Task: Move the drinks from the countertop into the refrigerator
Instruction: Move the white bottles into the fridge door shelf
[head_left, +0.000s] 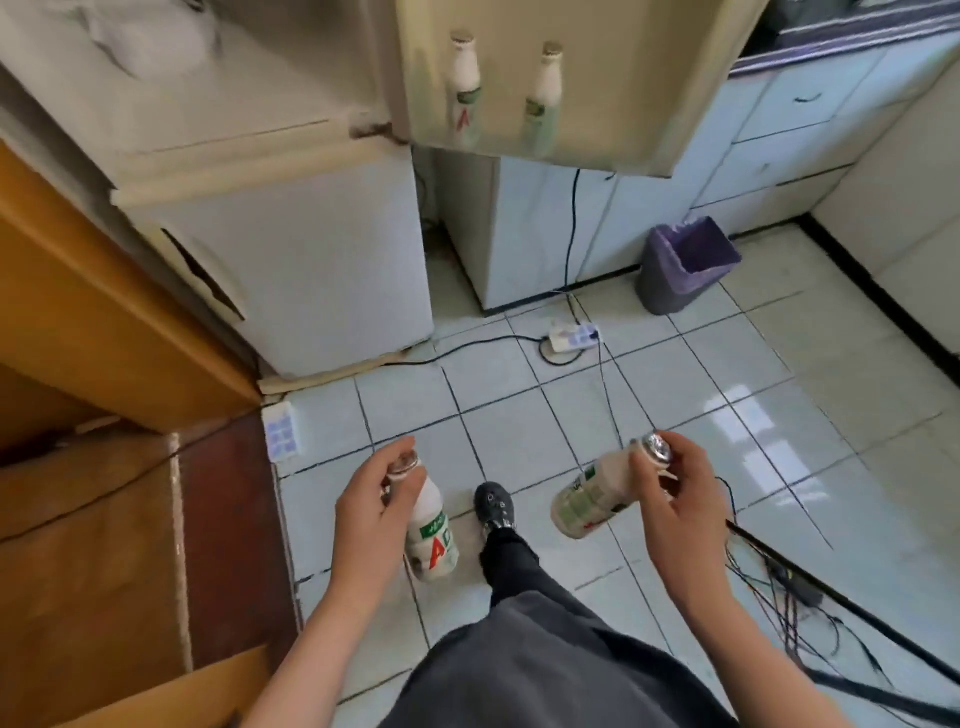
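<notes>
The refrigerator stands at the left, its lower door closed. Its upper door is swung wide open at the top of the view. Two drinks stand upright, side by side, in the door's shelf: a white bottle and a second bottle just to its right.

Lower down, the left hand holds the left bottle by its neck. The fingers are curled round the cap end, and the bottle hangs nearly upright above the tiled floor. A shoe shows between the two hands. The right hand pinches the right bottle at its foil cap, fingers wrapped round the neck. This bottle is tilted well over, base toward the left.

Both drinks are off the counter and in mid-carry, well short of the refrigerator, so this looks like the transport step of a second pair.

The next move calls for raising each bottle to the door shelf. The right bottle needs turning upright first. Each then has to go into the free space beside the two standing there without knocking them. The space looks fairly wide, though the blur makes it hard to judge.

A power strip and its cables lie on the floor ahead, so footing matters on the way.
</notes>
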